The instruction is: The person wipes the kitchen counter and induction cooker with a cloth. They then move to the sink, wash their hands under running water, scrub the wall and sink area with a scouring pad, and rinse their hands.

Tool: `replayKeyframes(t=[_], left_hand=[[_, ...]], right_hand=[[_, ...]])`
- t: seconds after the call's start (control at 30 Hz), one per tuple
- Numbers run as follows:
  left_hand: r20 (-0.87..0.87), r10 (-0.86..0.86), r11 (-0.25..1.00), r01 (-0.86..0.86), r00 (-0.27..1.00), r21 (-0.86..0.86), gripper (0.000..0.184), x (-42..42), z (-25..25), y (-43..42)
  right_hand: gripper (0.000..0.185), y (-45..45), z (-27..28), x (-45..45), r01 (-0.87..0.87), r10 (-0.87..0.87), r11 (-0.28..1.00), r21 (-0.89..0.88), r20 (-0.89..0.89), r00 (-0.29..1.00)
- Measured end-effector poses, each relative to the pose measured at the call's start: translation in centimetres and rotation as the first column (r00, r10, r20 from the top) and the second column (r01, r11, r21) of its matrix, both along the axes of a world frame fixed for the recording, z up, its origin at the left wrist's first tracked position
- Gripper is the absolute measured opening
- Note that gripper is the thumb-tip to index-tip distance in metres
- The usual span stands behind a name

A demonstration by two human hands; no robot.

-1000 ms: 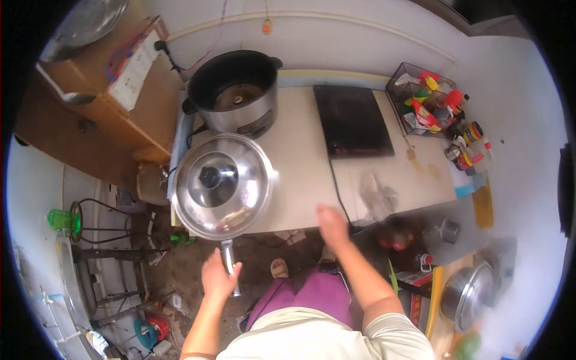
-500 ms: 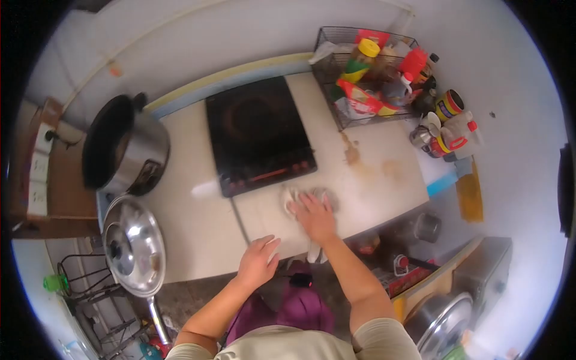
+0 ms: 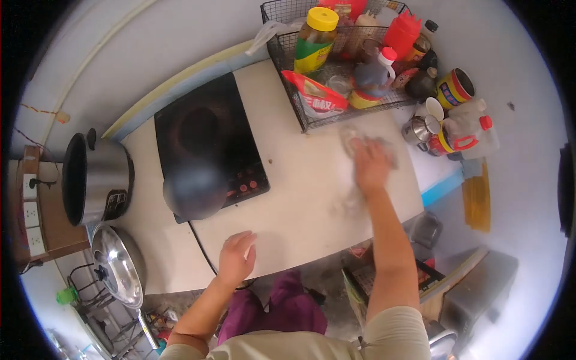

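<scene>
My right hand [image 3: 370, 163] presses a pale cloth [image 3: 389, 153] against the far right part of the white countertop [image 3: 294, 210], just below the wire basket. Motion smears both the hand and the cloth, whose folds show beside my fingers. Close to the front edge, my left hand [image 3: 236, 257] hovers over or rests on the counter with its fingers stretched out and nothing in them. Ahead of it lies a black induction cooktop [image 3: 222, 132], its cord running down to the front edge.
Bottles, a yellow-lidded jar [image 3: 315, 42] and packets fill the wire basket [image 3: 300, 105] at the back. Cups and a red-capped jug [image 3: 474, 138] stand at right. On the left are a large pot [image 3: 111, 177] and a lidded pan [image 3: 117, 267] with its handle past the edge.
My right hand and the cloth have moved from the front middle to the far right, where brown stains showed before. My left hand stays near the front edge. The camera view has shifted.
</scene>
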State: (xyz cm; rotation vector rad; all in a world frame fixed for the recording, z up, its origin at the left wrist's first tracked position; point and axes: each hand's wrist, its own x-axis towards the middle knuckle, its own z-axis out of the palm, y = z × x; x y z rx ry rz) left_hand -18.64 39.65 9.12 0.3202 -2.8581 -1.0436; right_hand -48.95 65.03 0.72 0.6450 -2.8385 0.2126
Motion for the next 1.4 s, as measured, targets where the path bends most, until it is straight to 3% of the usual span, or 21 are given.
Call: replayKeyframes(t=[0.17,0.23,0.3,0.37,0.47,0.53,0.6,0.67,0.87,0.97,1.1,1.17,1.27,1.3,1.33,1.4], left_hand=[[0.011,0.014,1.0,-0.014,1.0,0.026,0.025,0.4,-0.5,0.1],[-0.004,0.007,0.999,-0.007,1.0,0.051,0.027,0.0,-0.9,0.8],[0.0,-0.028,0.997,0.028,1.0,0.067,0.027,-0.5,-1.2,1.7],[-0.002,-0.061,0.996,0.061,0.998,0.072,0.027,-1.4,-1.3,2.6],[0.009,-0.107,0.993,0.106,0.994,0.057,0.026,-2.5,-0.9,3.4],[-0.009,-0.099,0.995,0.099,0.995,0.022,0.023,-3.0,-1.0,3.5],[-0.001,-0.093,0.996,0.093,0.996,0.018,0.023,-3.0,-1.1,3.3],[0.02,-0.082,0.996,0.081,0.996,0.023,0.023,-2.7,-1.2,3.4],[0.024,-0.009,1.0,0.008,1.0,0.017,0.021,-0.8,-0.4,1.9],[0.025,0.002,1.0,-0.003,1.0,0.026,0.021,0.8,-1.1,1.2],[0.023,-0.033,0.997,0.032,0.999,0.066,0.02,0.3,-1.0,2.3],[0.018,-0.054,0.996,0.053,0.998,0.072,0.021,-1.1,-0.6,3.4],[0.029,-0.08,0.994,0.078,0.996,0.077,0.021,-2.3,-0.1,4.2],[0.034,-0.069,0.994,0.065,0.997,0.088,0.019,-2.7,-0.1,4.2],[0.042,-0.053,0.994,0.049,0.998,0.097,0.018,-2.7,0.0,4.0],[0.225,0.048,0.936,-0.123,0.973,0.329,0.02,-2.4,0.0,3.3]], right_hand=[[0.043,1.4,-0.2,3.2,0.166,-0.169,0.985,-0.047,-0.065,0.983],[0.044,-1.2,0.9,8.0,0.149,-0.146,0.986,-0.077,0.051,0.988],[0.044,-4.0,2.5,13.2,0.081,-0.037,0.988,-0.131,0.307,0.951],[0.044,-4.3,1.4,17.6,-0.164,0.203,0.973,-0.164,0.258,0.945],[0.045,-0.8,1.3,12.3,-0.292,0.317,0.948,-0.129,0.267,0.91],[0.043,1.9,1.6,6.2,-0.065,0.102,0.986,-0.154,0.248,0.963],[0.042,4.8,-0.4,1.1,-0.061,0.074,0.984,-0.166,0.078,0.994],[0.042,6.1,0.2,-1.0,-0.019,0.03,0.988,-0.152,0.067,0.997],[0.046,9.4,-0.3,1.5,0.27,-0.273,0.953,-0.141,0.0,0.962],[0.044,5.9,0.1,7.6,0.257,-0.266,0.961,-0.103,-0.086,0.96],[0.045,-1.7,1.5,17.8,0.074,-0.048,0.991,-0.113,0.217,0.975],[0.045,-3.3,1.9,21.3,-0.147,0.168,0.983,-0.109,0.224,0.96],[0.048,1.0,3.1,17.7,-0.333,0.352,0.936,-0.114,0.314,0.882],[0.049,2.9,2.8,15.4,-0.248,0.265,0.964,-0.093,0.392,0.881],[0.045,5.0,2.7,13.3,-0.12,0.133,0.991,-0.064,0.259,0.957],[0.039,10.2,1.2,8.5,0.036,-0.032,0.999,-0.036,0.108,0.994]])
